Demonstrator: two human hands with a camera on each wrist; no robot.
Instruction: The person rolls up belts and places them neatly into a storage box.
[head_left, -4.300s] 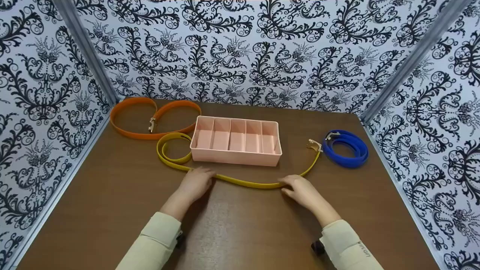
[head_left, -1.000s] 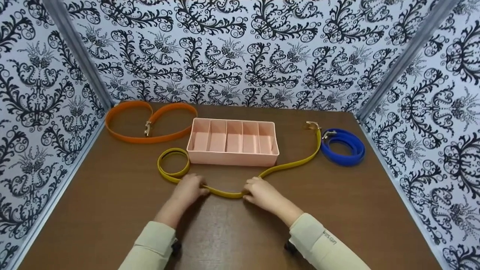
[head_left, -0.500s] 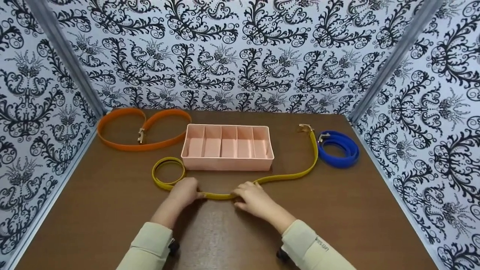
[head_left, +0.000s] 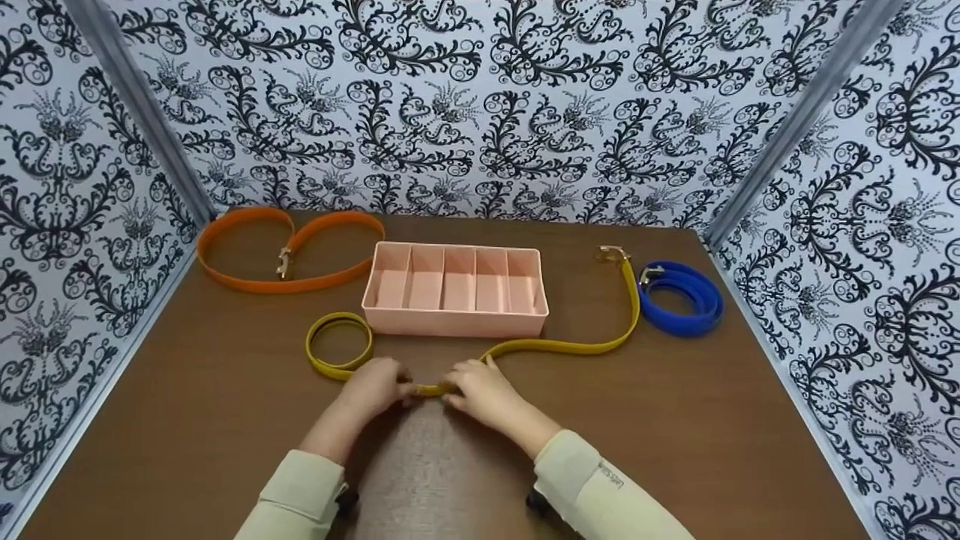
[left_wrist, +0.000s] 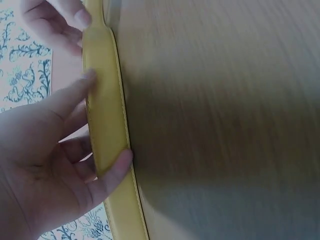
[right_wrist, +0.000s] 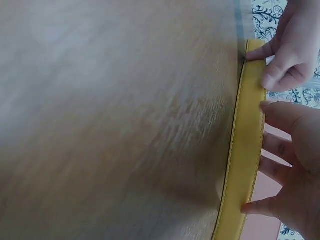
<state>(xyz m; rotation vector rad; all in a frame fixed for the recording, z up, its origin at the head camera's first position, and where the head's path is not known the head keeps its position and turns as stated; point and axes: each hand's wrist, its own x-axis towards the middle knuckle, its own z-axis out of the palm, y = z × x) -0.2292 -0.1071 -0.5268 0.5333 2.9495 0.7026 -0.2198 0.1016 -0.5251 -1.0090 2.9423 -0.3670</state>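
A yellow belt with stitched edges runs between my hands. One end lies coiled at the left, and its gold buckle is at the far right. My left hand grips the belt just right of the coil; in the left wrist view some fingers lie behind the belt and one crosses its face. Close beside it, my right hand holds the same belt, and in the right wrist view its thumb and fingers meet the edge of the belt. A short stretch shows between the hands.
A pink tray with several compartments stands just beyond the hands. An orange belt lies in loops at back left. The blue belt is coiled at the right, near the yellow one. Patterned walls enclose the brown table.
My right hand has slid left along the yellow belt toward my left hand, shortening the stretch between them. Since the oldest frame, the buckle end has shifted toward the back and the belt now bends behind.
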